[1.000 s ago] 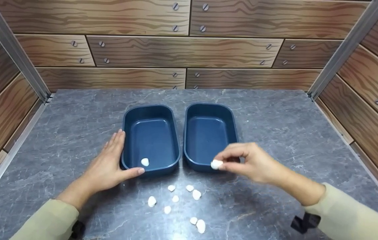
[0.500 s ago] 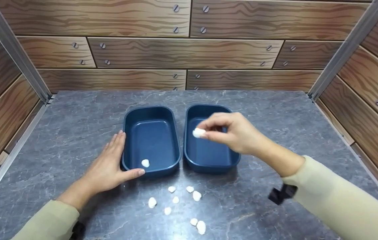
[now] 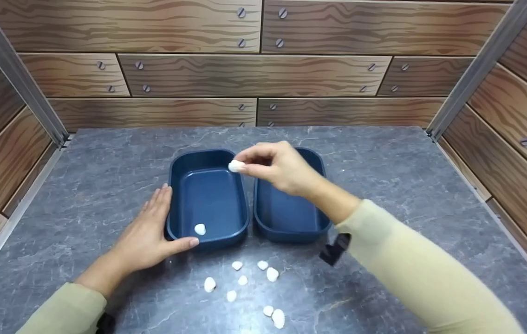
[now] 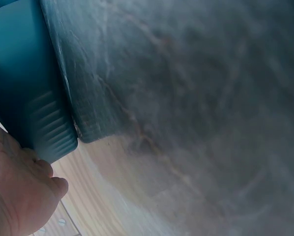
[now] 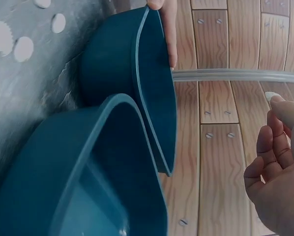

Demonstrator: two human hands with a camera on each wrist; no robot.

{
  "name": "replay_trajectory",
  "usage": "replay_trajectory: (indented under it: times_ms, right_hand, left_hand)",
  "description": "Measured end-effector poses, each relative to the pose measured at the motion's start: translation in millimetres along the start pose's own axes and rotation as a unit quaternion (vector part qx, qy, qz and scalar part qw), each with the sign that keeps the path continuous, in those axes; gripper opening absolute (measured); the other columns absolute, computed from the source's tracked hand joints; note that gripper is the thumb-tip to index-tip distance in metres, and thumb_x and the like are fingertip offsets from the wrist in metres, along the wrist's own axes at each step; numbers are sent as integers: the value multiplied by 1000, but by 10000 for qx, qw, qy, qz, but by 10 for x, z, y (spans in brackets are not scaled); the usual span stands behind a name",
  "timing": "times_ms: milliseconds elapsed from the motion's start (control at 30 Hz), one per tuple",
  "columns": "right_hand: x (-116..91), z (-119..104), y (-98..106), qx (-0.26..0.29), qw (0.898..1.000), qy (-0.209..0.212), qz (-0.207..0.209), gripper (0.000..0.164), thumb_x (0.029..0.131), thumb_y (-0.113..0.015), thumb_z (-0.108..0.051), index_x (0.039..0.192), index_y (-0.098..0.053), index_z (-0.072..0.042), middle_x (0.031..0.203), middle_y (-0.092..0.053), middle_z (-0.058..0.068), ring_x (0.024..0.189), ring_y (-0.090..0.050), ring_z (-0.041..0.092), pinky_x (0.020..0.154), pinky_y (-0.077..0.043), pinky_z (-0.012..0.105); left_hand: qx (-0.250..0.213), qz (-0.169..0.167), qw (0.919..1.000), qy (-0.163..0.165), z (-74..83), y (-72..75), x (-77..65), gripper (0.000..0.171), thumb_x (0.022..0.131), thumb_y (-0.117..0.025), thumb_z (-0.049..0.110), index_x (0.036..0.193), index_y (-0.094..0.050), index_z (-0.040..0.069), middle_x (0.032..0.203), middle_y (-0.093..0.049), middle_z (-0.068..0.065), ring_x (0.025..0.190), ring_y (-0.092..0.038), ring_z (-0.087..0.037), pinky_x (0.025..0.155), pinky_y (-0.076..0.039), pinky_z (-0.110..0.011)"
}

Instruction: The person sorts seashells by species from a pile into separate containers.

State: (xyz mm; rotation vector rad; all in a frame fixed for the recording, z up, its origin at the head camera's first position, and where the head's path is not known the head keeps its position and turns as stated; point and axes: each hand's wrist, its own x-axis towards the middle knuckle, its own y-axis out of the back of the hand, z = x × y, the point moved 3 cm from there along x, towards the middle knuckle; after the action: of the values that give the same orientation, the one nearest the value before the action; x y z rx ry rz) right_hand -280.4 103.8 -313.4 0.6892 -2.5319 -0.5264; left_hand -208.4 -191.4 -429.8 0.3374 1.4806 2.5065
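Observation:
My right hand (image 3: 286, 169) pinches a small white seashell (image 3: 236, 166) between thumb and fingertips. It is above the inner rims of two blue plastic bins, near the right side of the left bin (image 3: 210, 239). In the right wrist view only the edge of the held seashell (image 5: 271, 96) shows past the thumb. My left hand (image 3: 147, 236) lies along the left bin's outer left side with straight fingers, the thumb on its front rim. One white shell (image 3: 200, 229) lies inside that bin near the front. The right bin (image 3: 293, 235) is partly covered by my right hand.
Several white shells (image 3: 243, 280) lie scattered on the grey marbled tabletop (image 3: 384, 185) in front of the bins. Wood-patterned panels (image 3: 254, 74) with metal corner posts (image 3: 481, 69) enclose the back and sides.
My right hand has carried the shell from the right bin's front edge, up and leftward across that bin, to the left bin's right rim. The left hand has stayed on its bin.

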Motion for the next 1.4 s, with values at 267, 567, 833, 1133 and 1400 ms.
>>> replay_trajectory:
  times_ms: [267, 567, 833, 1133, 1400]
  right_hand:
    - [188, 242, -259, 150, 9991, -385, 15, 18, 97, -81, -20, 112, -83, -9, 98, -78, -1, 81, -65, 11, 71, -54, 24]
    - [274, 475, -480, 68, 9972, -745, -84, 20, 98, -81, -23, 112, -83, -10, 97, -78, -2, 83, -64, 9, 73, -54, 24]
    - [321, 589, -643, -272, 9960, -820, -214, 20, 98, -81, -26, 111, -83, -10, 97, -77, -3, 84, -62, 9, 74, -52, 22]
    - [312, 636, -708, -517, 9945, -886, -196, 18, 97, -81, -27, 109, -84, -13, 95, -75, -7, 86, -61, 9, 74, -50, 23]
    - [307, 645, -713, -695, 9927, -963, -226, 21, 97, -81, -21, 116, -83, -11, 106, -78, -4, 96, -65, 9, 82, -53, 23]
  left_hand:
    - [-39, -25, 10000, 59, 5, 5, -1, 131, 86, -69, 80, 170, -5, 3, 177, -5, -17, 162, -5, -40, 127, -13, -63]
    - [-39, -74, 10000, 52, 0, -17, 12, 130, 86, -70, 78, 170, -5, 2, 177, -6, -18, 162, -4, -39, 128, -12, -62]
    - [-4, -148, 9998, 166, -2, -6, 1, 131, 86, -69, 79, 170, -4, 3, 177, -4, -17, 163, -3, -39, 128, -12, -62]
    - [-1, -162, 9997, 181, 5, -6, 0, 130, 86, -68, 79, 170, -4, 4, 177, -4, -16, 163, -4, -39, 128, -12, -63]
    - [19, -141, 9998, 164, 0, -14, 7, 130, 87, -69, 78, 170, -4, 2, 177, -5, -18, 163, -4, -39, 127, -13, -64]
